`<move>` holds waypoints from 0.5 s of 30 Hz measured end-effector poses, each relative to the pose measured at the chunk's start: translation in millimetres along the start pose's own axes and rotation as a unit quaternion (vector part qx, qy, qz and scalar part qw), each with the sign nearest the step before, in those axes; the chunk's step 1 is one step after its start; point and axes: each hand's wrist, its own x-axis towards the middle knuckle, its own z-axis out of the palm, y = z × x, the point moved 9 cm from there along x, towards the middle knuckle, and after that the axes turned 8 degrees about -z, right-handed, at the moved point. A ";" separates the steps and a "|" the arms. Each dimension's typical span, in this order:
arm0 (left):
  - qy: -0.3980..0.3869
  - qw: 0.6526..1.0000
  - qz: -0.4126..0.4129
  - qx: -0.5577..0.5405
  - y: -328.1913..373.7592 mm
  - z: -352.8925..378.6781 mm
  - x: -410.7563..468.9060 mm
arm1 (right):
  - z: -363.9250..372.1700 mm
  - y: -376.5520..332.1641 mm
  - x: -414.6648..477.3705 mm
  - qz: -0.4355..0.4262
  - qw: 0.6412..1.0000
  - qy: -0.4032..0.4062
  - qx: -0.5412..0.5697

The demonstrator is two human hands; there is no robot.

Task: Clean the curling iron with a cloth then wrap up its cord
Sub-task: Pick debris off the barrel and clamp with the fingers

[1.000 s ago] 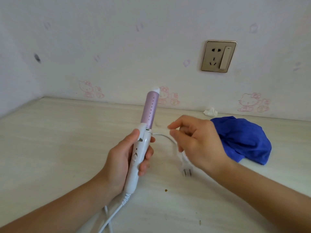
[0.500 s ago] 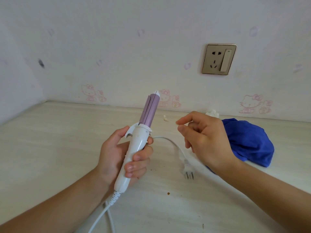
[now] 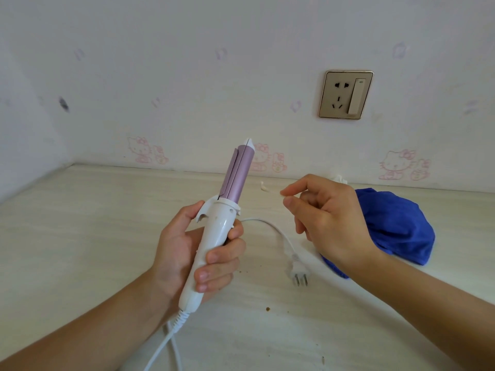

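The left hand has its fingers clamped round the curling iron, barrel upright for inspection — the right hand pinches a pale speck (lint, perhaps), the cloth lying on the table behind those fingers.

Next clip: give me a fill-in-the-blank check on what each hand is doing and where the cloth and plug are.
1. The curling iron is gripped by the ____ hand.
2. The cloth lying on the table is ____ in colour.
3. The plug lies on the table, not in the wall ____.

Missing words: left; blue; socket
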 end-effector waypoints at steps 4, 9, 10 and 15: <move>0.000 1.000 0.007 0.010 1.6 0.8 -0.7 | -1.8 1.1 1.1 -0.002 1.000 0.005 0.002; 0.058 0.995 0.019 0.077 -1.2 -6.3 -1.0 | -6.8 0.9 2.5 -0.006 1.000 0.017 0.008; 0.072 0.993 0.026 0.087 -0.9 -7.4 -0.8 | -8.1 0.5 3.1 -0.008 1.000 0.019 0.006; 0.149 0.975 0.060 0.151 4.0 -16.1 -2.4 | -13.6 -3.2 7.2 -0.013 1.000 0.027 0.009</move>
